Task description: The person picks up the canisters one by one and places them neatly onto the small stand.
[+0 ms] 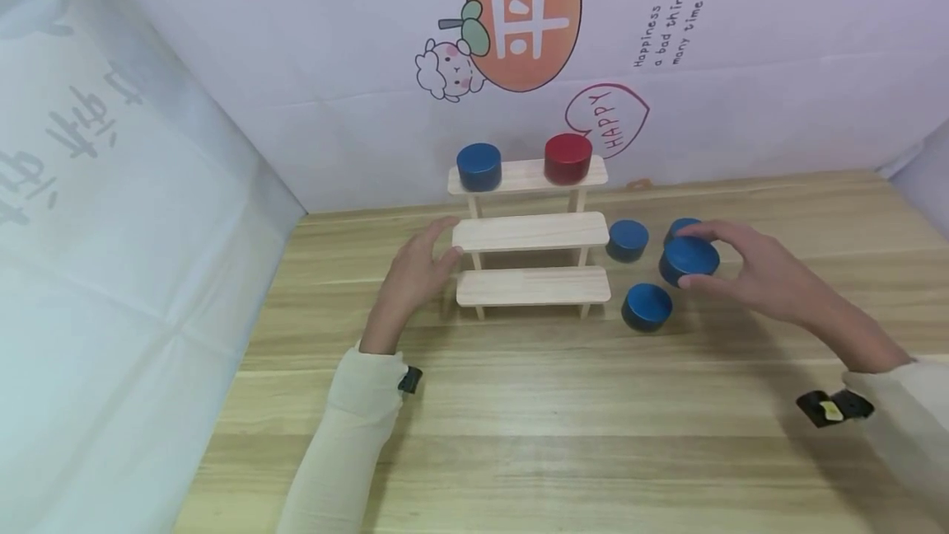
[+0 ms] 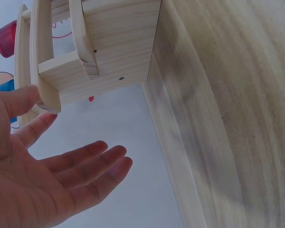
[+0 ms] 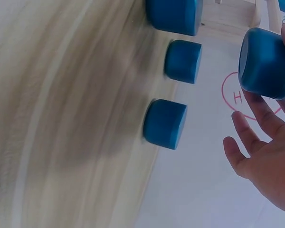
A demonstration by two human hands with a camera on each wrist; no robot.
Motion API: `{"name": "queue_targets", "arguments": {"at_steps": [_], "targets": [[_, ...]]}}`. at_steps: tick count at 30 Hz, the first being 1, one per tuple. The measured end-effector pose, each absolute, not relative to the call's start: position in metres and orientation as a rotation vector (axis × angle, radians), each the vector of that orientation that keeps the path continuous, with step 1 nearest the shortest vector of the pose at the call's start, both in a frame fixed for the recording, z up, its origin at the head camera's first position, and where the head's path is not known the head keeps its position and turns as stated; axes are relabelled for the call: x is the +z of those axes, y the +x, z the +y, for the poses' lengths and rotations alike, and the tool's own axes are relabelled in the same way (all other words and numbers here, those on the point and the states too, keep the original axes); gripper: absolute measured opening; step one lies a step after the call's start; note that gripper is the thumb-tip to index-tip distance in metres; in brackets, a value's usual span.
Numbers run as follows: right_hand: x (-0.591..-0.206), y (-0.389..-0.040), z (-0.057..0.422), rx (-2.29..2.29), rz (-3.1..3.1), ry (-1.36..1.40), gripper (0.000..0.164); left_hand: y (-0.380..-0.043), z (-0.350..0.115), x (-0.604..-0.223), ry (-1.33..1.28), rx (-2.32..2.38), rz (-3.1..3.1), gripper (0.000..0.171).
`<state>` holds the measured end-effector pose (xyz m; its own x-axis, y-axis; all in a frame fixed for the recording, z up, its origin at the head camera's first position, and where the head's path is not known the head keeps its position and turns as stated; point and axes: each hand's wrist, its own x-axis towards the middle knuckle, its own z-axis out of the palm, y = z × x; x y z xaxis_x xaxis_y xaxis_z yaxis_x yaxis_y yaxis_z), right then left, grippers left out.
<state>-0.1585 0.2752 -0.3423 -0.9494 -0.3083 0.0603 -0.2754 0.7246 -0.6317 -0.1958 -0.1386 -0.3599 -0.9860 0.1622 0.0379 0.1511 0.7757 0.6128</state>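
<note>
The right-hand grip (image 1: 767, 274) is clamped on a blue cylinder (image 1: 689, 260) above the desk (image 1: 549, 435), toward its back edge, partly hiding one of three blue cylinders (image 1: 647, 308) below. A left-hand grip (image 1: 418, 274) pinches the middle board's end on a wooden rack (image 1: 530, 231); only the left wrist view shows the boards' undersides. A blue cylinder and a red cylinder (image 1: 568, 160) top the rack. The right wrist view cuts off the thumb. Behind, a wall sheet (image 1: 356, 39) reads "HAPPY" and "Happiness itself"; characters at left are faint.
</note>
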Motion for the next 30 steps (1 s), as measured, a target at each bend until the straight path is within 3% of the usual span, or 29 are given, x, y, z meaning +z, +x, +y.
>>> {"name": "queue_targets", "arguments": {"at_steps": [30], "targets": [[-0.315, -0.164, 0.201, -1.018, 2.937, -0.683, 0.064, -0.196, -0.138, -0.357, 0.247, 1.039, 2.919, 0.046]]}}
